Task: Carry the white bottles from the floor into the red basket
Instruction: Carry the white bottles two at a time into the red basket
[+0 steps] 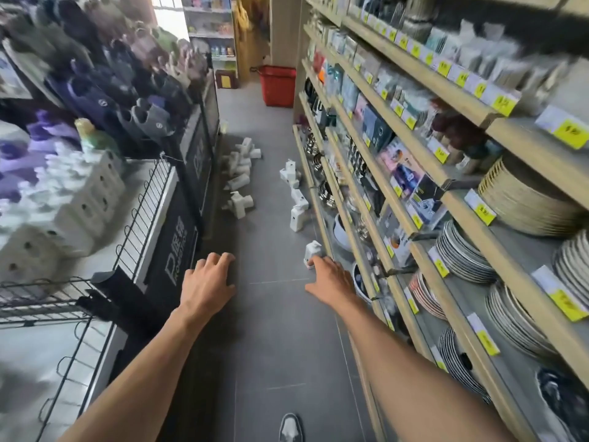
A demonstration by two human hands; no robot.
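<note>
the left hand (207, 282) hangs over the grey floor (274, 346) with its fingers spread and loosely bent, holding nothing. beyond its fingertips and a little to their right, a heap of white bottles (239, 173) lies against the foot of the dark display (188, 193). far past both sets of fingers, at the end of the aisle, stands the red basket (276, 87), well apart from every bottle; its inside is not visible. right of the heap, a second string of bottles (296, 199) runs along the base of the wooden shelving (522, 285), and the nearest bottle (313, 252) stands upright right at the tips of the right hand (330, 280). that hand is stretched forward, fingers nearly straight and thumb splayed leftward; the fingertips overlap the bottle's foot, but whether they touch cannot be told, and nothing is gripped. this looks like the reach for a pick-up. the next move likely calls for going lower, curling the fingers round the bottle's body, lifting it clear of the shelf edge, then walking the aisle to the basket.
</note>
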